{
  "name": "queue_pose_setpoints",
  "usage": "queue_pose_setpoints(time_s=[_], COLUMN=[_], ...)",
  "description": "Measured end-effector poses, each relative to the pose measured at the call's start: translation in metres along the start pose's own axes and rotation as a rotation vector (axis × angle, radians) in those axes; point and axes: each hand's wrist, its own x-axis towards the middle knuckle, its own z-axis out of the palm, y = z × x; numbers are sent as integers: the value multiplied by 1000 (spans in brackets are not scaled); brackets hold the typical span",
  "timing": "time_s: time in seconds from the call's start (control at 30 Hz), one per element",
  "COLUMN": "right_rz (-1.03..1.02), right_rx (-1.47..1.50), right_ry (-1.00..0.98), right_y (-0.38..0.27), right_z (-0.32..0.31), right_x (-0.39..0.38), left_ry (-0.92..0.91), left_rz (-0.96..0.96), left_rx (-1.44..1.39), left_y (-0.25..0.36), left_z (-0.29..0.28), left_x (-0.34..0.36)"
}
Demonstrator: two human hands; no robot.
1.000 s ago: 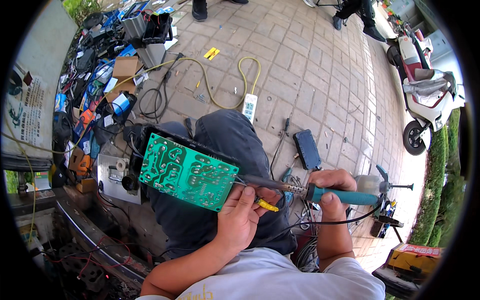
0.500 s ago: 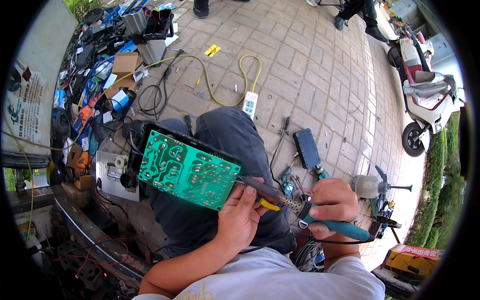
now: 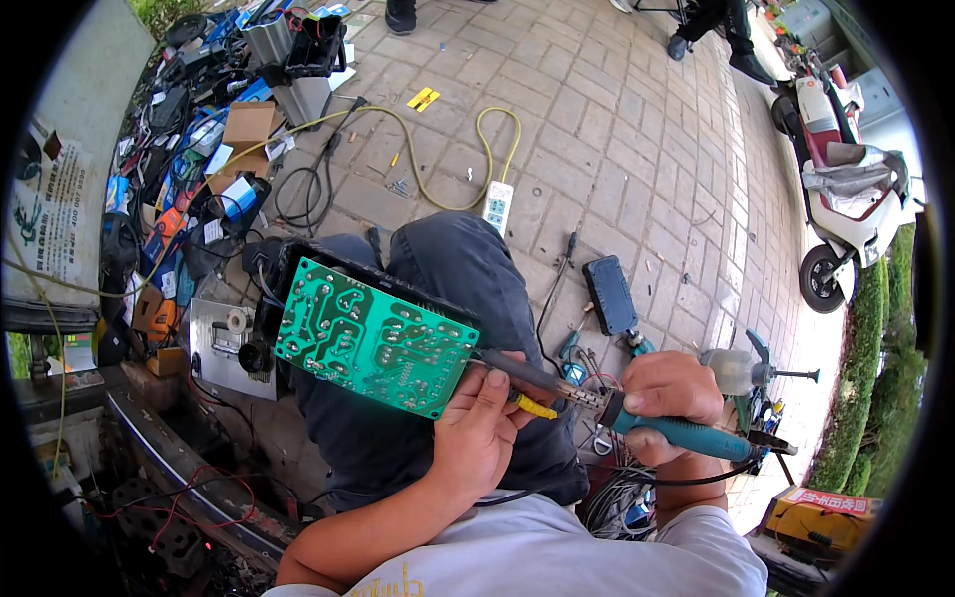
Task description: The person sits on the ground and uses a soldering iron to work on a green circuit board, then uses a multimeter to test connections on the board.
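Our right hand (image 3: 672,400) grips a teal-handled soldering iron (image 3: 686,436); left of it, our left hand (image 3: 476,430) pinches a yellow-ended piece (image 3: 536,407) by the green circuit board (image 3: 373,340).

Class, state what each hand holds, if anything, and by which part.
The right hand holds a soldering iron by its teal handle. The left hand is by the green circuit board; its hold is unclear.

Power strip (image 3: 497,207) on brick paving (image 3: 597,149)
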Motion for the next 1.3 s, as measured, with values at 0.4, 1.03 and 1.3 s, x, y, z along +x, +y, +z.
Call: queue_pose_setpoints(time_s=[0.4, 1.03, 1.3], right_rz=[-44, -84, -59], right_rx=[-45, 5, 37], right_ry=[-42, -30, -38], right_y=[-2, -1, 1], right_z=[-2, -2, 0], right_x=[4, 6, 7], left_ry=[-16, 12, -3], left_rz=[7, -35, -52], left_rx=[-1, 34, -16], left_y=[1, 1, 1], left_z=[0, -6, -8], left_x=[0, -2, -2])
